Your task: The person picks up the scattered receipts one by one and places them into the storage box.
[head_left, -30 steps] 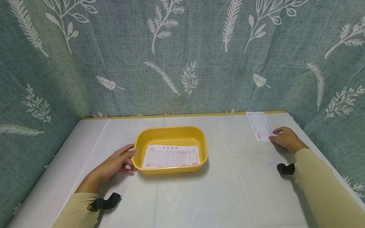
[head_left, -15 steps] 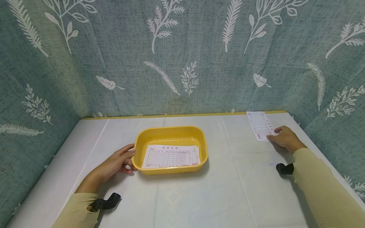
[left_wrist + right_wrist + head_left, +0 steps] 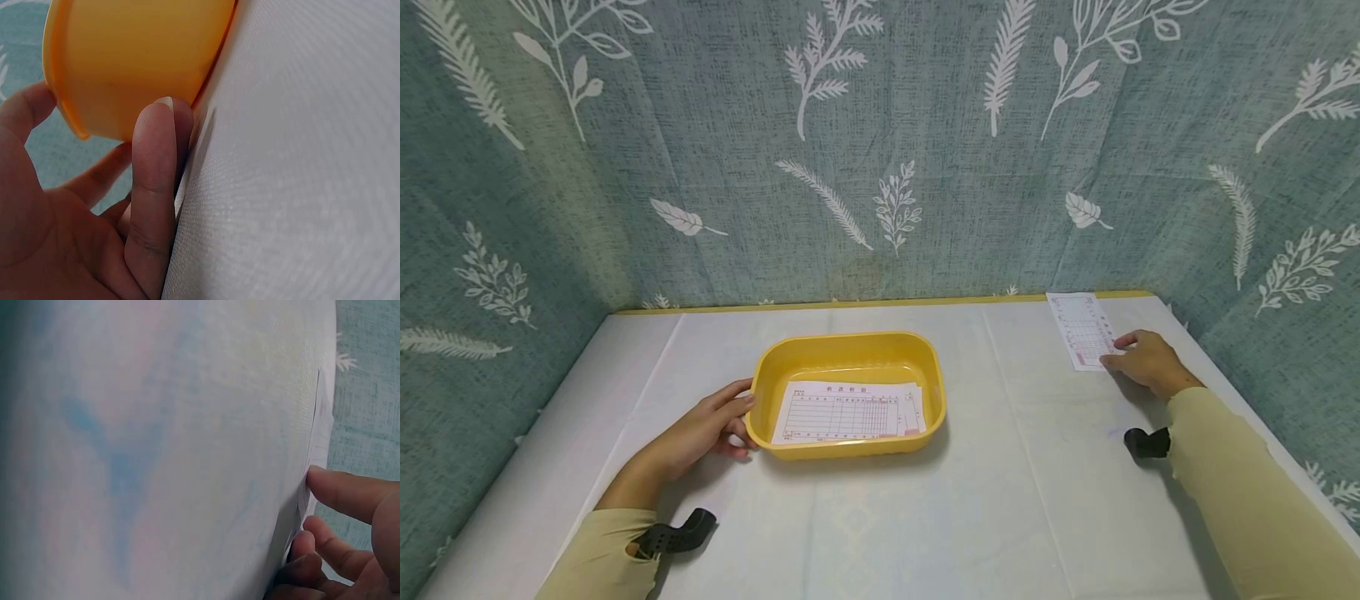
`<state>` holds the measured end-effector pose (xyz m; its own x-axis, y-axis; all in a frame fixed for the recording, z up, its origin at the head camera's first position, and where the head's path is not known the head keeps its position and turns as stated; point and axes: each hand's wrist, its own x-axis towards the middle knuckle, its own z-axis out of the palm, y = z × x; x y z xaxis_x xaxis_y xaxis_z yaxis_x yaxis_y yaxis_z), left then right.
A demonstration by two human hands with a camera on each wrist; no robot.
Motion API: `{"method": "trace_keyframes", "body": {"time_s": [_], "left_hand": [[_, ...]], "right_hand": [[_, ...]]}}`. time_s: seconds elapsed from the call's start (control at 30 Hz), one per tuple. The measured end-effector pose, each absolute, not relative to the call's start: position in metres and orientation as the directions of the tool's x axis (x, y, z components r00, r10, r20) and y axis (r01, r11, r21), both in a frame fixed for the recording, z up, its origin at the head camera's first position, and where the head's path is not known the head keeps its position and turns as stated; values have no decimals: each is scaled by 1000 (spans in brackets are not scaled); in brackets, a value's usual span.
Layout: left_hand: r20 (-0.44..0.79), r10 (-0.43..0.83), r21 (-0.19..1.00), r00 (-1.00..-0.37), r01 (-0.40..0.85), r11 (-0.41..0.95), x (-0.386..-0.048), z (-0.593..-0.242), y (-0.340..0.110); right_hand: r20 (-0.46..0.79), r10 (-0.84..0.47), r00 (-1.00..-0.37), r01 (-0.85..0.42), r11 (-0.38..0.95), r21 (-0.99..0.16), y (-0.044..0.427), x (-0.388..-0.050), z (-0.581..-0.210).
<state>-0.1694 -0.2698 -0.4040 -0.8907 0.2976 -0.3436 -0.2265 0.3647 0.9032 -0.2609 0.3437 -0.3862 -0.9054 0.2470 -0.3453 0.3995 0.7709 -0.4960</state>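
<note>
My left hand [image 3: 703,429] touches the left side of a yellow plastic basin [image 3: 850,451], its fingers against the rim and outer wall. In the left wrist view the fingers [image 3: 153,150] lie fairly straight beside the basin [image 3: 140,62]. Several printed receipt slips [image 3: 846,412] lie flat inside it. Far to the right, my right hand [image 3: 1150,364] rests fingertips on the near right edge of another printed receipt slip [image 3: 1081,329] lying on the table. The right wrist view shows this receipt slip [image 3: 321,425] almost edge-on, with fingertips spaced apart along it.
A white cloth covers the table [image 3: 985,517]. Green leaf-patterned fabric [image 3: 865,192] stands at the back and both sides, with a yellow strip [image 3: 850,304] along the table's back edge. Black bands [image 3: 681,533] sit on both wrists.
My right hand has shifted slightly left over the receipt slip's edge, its fingertips farther onto the paper. The receipt slip, the basin and my left hand show no clear movement.
</note>
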Motion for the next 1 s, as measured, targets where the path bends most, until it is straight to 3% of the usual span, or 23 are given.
{"method": "trace_keyframes", "body": {"time_s": [0.33, 1.0], "left_hand": [[-347, 300, 904, -888, -232, 359, -169, -405, -271], [-343, 302, 907, -889, -231, 352, -165, -405, -270]], "right_hand": [[-325, 252, -911, 383, 808, -447, 338, -264, -382], [-347, 212, -913, 370, 790, -489, 338, -268, -381]]}}
